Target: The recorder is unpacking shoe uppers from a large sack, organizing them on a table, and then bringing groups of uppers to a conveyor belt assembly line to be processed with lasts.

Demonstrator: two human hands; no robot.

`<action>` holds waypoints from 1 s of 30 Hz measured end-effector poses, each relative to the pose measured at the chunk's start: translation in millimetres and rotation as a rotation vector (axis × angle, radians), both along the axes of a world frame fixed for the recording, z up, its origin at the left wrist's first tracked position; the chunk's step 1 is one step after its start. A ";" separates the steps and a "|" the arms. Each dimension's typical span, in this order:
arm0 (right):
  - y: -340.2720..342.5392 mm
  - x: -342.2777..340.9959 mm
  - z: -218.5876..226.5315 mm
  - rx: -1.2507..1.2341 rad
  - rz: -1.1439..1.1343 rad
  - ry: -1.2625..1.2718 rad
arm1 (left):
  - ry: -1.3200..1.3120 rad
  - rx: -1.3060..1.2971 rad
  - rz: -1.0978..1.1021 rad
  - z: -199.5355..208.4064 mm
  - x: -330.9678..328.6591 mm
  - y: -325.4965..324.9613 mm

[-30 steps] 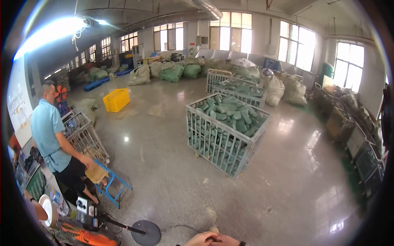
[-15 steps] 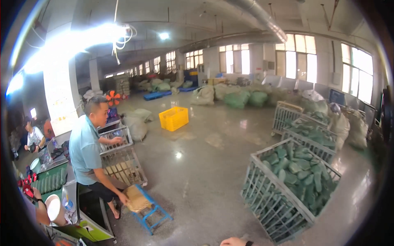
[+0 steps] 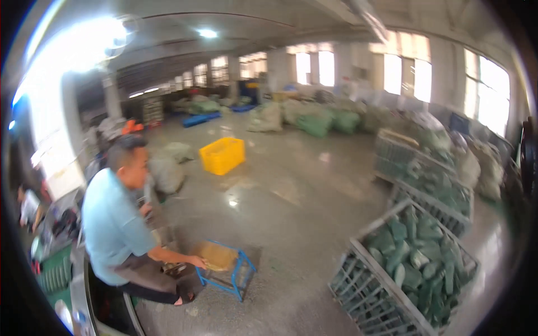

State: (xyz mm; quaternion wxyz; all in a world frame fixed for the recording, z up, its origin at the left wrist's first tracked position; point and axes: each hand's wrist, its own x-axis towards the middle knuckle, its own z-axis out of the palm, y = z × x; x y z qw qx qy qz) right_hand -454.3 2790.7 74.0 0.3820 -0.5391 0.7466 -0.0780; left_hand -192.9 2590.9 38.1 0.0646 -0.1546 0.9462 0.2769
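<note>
Neither of my hands shows in the head view now. To the left a person in a light blue shirt (image 3: 115, 218) bends low, one hand (image 3: 196, 261) at the edge of a small stool (image 3: 218, 256) with a tan seat and blue metal legs. On the right stands a grey slatted crate cart (image 3: 386, 291), filled with dark green, shoe-last-shaped pieces (image 3: 414, 246). The picture is somewhat smeared by motion.
A yellow crate (image 3: 223, 155) sits on the grey floor (image 3: 291, 224). More filled carts (image 3: 431, 187) and large sacks (image 3: 316, 122) stand behind. At the left edge are a green-topped workbench (image 3: 56, 274) and another person (image 3: 29, 210).
My right hand, at the lower edge before, has left the view. The person in blue has bent lower, and the stool now stands farther right in the picture. The view has shifted.
</note>
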 end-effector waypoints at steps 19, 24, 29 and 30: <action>68.0 -10.1 -119.6 0.016 -0.376 -0.428 | -0.315 0.418 -0.034 -15.2 -87.7 -19.8; 124.9 -29.3 -168.7 0.511 -0.269 -0.306 | -0.724 0.350 -0.004 -55.0 7.0 -25.7; 69.9 -49.6 -125.3 0.727 -0.210 -0.114 | -0.699 0.405 0.267 -152.0 160.7 -24.1; 45.8 -52.4 -114.1 0.698 -0.272 -0.078 | -0.777 0.389 0.292 -134.6 151.5 -30.4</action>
